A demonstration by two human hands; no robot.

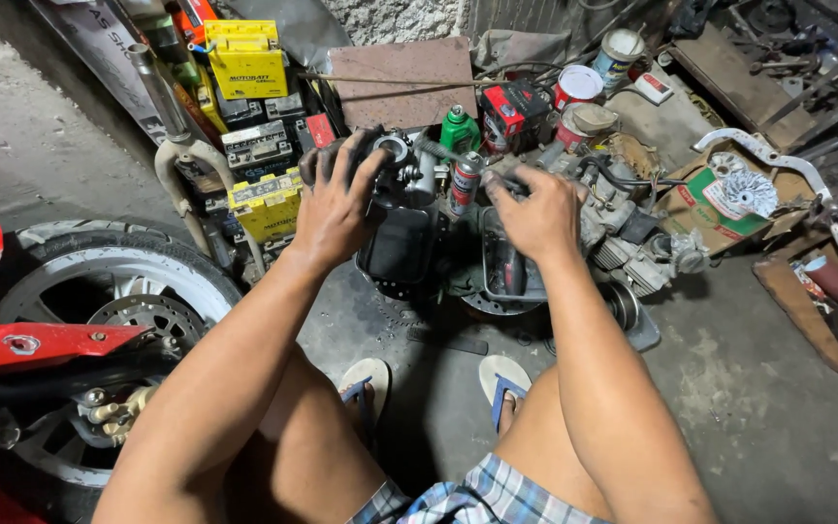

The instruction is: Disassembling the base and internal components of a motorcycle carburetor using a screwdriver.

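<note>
Lighting: moderate, even, seemingly from above and slightly ahead; no hard beam visible; source itself out of view. Brightest zones: concrete floor (749,388) at right; forearms and both hands, left hand (334,209) and right hand (540,215), evenly lit without glare. Shadows: soft, pooled under the legs and between the sandals (438,383); deep and detail-less around the motorcycle wheel (118,291) and lower left corner. Highlights: mild sheen on yellow batteries (244,58) and can lids; none blown out. Sharpness: centre crisp; slight softness at the fingers. Distortion: wide-angle stretch at edges; forearms and thighs enlarged toward the bottom.
</note>
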